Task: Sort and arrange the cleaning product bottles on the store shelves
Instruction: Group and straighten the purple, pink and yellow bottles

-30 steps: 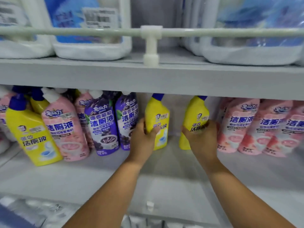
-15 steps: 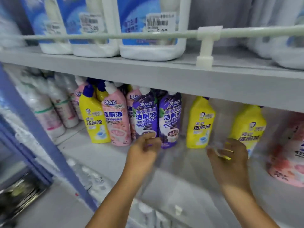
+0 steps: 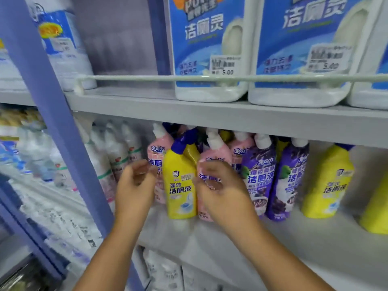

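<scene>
In the head view, a yellow bottle with a blue cap [image 3: 181, 185] stands upright at the front of the middle shelf [image 3: 231, 234], and serves here as the landmark. The left hand [image 3: 134, 190] hovers just left of it, fingers loosely curled and holding nothing; whether the fingertips touch the bottle is blurred and I cannot tell. The right hand [image 3: 218, 190] hovers just right of it, fingers likewise spread and loosely bent, empty, in front of a pink bottle [image 3: 212, 158] that stands right beside the yellow one. Another pink bottle [image 3: 156, 152] stands behind and left of the landmark, partly hidden by the left hand. Further right of the landmark stand two purple bottles [image 3: 259, 171], side by side, and beyond them a second yellow bottle [image 3: 329, 185]. Left of the landmark, toward the blue upright post [image 3: 54, 114], a row of white bottles [image 3: 113, 152] stands further back. Above the landmark, on the upper shelf [image 3: 210, 114], large white jugs with blue labels [image 3: 207, 49] sit behind a pale rail [image 3: 189, 77].
</scene>
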A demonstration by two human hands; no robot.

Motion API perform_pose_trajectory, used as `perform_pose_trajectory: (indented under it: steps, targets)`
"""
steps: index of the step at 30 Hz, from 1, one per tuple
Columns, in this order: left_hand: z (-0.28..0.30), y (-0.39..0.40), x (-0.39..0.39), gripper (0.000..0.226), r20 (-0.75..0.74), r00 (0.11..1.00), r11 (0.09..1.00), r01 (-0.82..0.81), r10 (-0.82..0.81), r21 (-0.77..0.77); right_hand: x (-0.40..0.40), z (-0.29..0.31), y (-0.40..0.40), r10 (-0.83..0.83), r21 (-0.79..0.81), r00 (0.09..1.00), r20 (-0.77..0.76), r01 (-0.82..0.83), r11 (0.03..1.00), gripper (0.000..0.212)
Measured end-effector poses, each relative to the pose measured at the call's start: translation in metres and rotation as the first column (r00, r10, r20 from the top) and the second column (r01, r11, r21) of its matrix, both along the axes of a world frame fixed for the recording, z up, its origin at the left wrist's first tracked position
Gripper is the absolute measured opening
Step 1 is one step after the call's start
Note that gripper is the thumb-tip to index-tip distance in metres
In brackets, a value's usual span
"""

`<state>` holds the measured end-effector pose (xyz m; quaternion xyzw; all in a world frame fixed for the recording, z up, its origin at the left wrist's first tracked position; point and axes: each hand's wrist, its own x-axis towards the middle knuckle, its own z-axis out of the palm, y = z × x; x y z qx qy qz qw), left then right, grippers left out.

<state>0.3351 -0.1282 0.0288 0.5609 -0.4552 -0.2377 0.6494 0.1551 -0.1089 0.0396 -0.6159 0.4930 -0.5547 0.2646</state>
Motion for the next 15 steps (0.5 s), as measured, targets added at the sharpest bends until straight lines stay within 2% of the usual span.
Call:
perform_pose_trajectory:
  steps: [3, 5, 7, 10, 11, 12, 15]
  targets:
    - [-0.006, -0.017, 0.003, 0.027, 0.100, 0.982, 0.987, 0.156, -0.160, 0.042, 0.040, 0.026, -0.034, -0.039, -0.064, 0.974, -0.223, 0.025, 0.998, 0.044]
    - [-0.019, -0.022, -0.005, 0.041, 0.142, 0.954, 0.962, 0.252, -0.265, 0.102, 0.055, 0.036, -0.047, -0.085, -0.035, 0.952, -0.295, 0.078, 0.996, 0.049]
    - [-0.030, -0.027, -0.010, 0.040, 0.163, 0.943, 0.954, 0.273, -0.291, 0.124, 0.061, 0.042, -0.053, -0.142, -0.036, 0.932, -0.333, 0.138, 0.990, 0.043]
    - [-0.037, -0.028, -0.005, 0.031, 0.086, 0.955, 0.953, 0.269, -0.282, 0.138, 0.062, 0.053, -0.056, -0.264, -0.097, 0.925, -0.274, 0.247, 0.964, 0.043]
    - [-0.039, -0.024, 0.000, 0.034, 0.058, 0.960, 0.955, 0.262, -0.273, 0.141, 0.062, 0.058, -0.057, -0.281, -0.087, 0.908, -0.310, 0.267, 0.960, 0.039]
    - [-0.040, -0.018, 0.005, 0.036, 0.025, 0.966, 0.957, 0.250, -0.256, 0.145, 0.062, 0.063, -0.058, -0.282, -0.062, 0.869, -0.407, 0.282, 0.958, 0.036]
    - [-0.043, -0.002, 0.027, 0.039, -0.030, 0.974, 0.960, 0.228, -0.226, 0.165, 0.067, 0.070, -0.066, -0.188, 0.039, 0.658, -0.729, 0.314, 0.949, 0.029]
